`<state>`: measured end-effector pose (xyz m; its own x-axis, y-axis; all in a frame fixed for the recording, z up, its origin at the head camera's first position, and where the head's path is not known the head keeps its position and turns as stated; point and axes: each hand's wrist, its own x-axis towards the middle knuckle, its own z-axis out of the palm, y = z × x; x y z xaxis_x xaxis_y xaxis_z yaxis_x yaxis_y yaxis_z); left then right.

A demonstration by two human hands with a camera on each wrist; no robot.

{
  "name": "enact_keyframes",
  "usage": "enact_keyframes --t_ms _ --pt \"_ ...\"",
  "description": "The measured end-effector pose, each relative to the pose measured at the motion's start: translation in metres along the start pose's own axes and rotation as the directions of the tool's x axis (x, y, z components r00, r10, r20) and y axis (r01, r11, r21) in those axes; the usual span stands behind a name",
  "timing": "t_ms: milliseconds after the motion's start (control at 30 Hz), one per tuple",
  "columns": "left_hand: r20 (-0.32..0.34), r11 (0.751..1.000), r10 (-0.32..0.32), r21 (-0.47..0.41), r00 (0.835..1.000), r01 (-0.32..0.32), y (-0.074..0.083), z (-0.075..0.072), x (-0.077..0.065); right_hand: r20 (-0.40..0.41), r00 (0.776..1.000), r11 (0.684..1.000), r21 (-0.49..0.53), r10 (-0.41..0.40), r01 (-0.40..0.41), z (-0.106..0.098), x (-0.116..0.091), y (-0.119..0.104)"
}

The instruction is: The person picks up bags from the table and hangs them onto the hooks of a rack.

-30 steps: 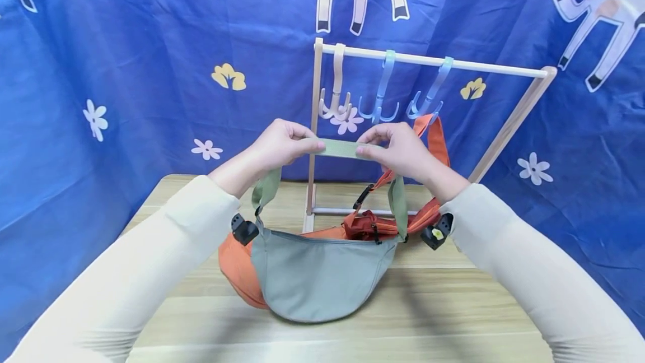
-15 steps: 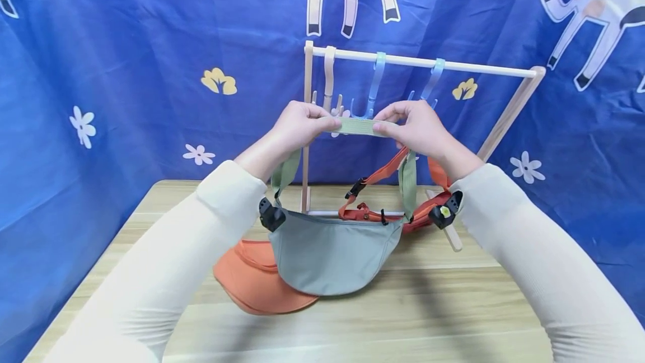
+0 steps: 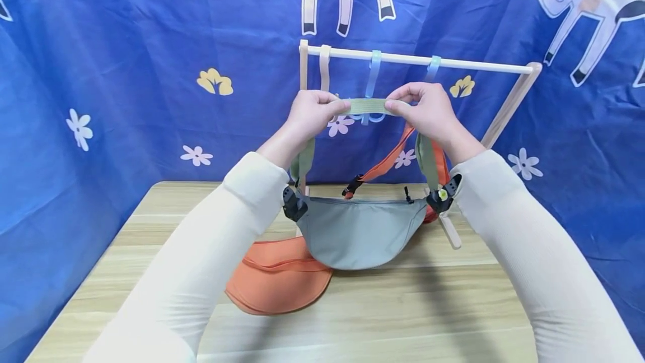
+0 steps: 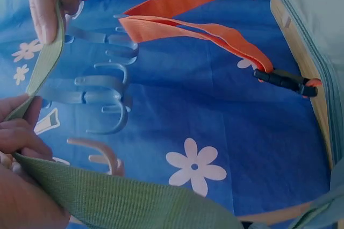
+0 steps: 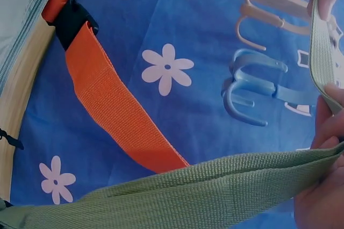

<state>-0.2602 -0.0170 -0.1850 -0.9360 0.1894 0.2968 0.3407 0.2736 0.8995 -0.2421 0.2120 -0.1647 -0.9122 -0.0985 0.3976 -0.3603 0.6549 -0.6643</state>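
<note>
My left hand (image 3: 317, 111) and right hand (image 3: 425, 108) each pinch the light green strap (image 3: 368, 106) of a grey-green crossbody bag (image 3: 363, 234), pulling a short stretch straight between them. Below the hands the bag hangs, zipper side up, over the table. The stretched strap overlaps the prongs of the middle blue hook (image 3: 374, 71) in the head view. In the right wrist view that blue hook (image 5: 252, 81) faces the strap, with a gap between. An orange strap (image 3: 388, 158) with a black buckle (image 3: 351, 186) loops over the right blue hook (image 4: 121, 41).
The hooks hang from the white bar (image 3: 484, 66) of a wooden rack, with a beige hook (image 3: 325, 66) on the left. An orange bag (image 3: 282, 284) lies on the wooden table (image 3: 378, 324). Behind is a blue printed curtain (image 3: 141, 99). Part of a red bag (image 3: 431, 214) shows at right.
Both hands have risen and moved right with the grey-green bag, bringing the strap up to the middle hook's prongs in view. More of the orange bag on the table now shows.
</note>
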Motion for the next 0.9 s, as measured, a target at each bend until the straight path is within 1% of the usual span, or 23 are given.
enact_keyframes --t_ms 67,267,400,500,600,733,833,900 --pt "-0.038 1.000 0.010 -0.012 0.999 -0.010 0.001 0.004 0.001 -0.028 1.000 1.000 0.016 -0.005 0.005 0.001 0.002 0.001" --pt "-0.144 0.999 0.041 0.022 0.989 -0.038 -0.001 0.016 0.005 -0.118 0.993 0.999 0.052 0.020 -0.014 0.009 0.006 0.005" --pt "-0.198 0.999 0.033 0.000 0.980 -0.034 -0.005 0.024 0.005 -0.167 0.985 0.997 0.059 0.053 -0.043 0.016 0.007 0.007" --pt "-0.244 0.999 0.024 -0.028 0.969 -0.032 -0.008 0.028 0.004 -0.203 0.976 0.996 0.070 0.072 -0.059 0.024 0.008 0.007" --pt "-0.287 0.998 0.026 -0.055 0.958 -0.044 -0.011 0.032 0.004 -0.238 0.968 0.994 0.091 0.083 -0.063 0.031 0.010 0.008" --pt "-0.314 0.998 0.035 -0.040 0.949 -0.050 -0.016 0.037 0.004 -0.264 0.959 0.989 0.131 0.101 -0.068 0.039 0.010 0.011" --pt "-0.313 0.999 0.021 -0.031 0.949 -0.033 -0.021 0.040 0.004 -0.279 0.954 0.987 0.148 0.107 -0.067 0.044 0.008 0.014" --pt "-0.311 0.998 0.008 -0.055 0.950 -0.027 -0.024 0.043 0.003 -0.289 0.952 0.986 0.156 0.106 -0.062 0.047 0.006 0.016"
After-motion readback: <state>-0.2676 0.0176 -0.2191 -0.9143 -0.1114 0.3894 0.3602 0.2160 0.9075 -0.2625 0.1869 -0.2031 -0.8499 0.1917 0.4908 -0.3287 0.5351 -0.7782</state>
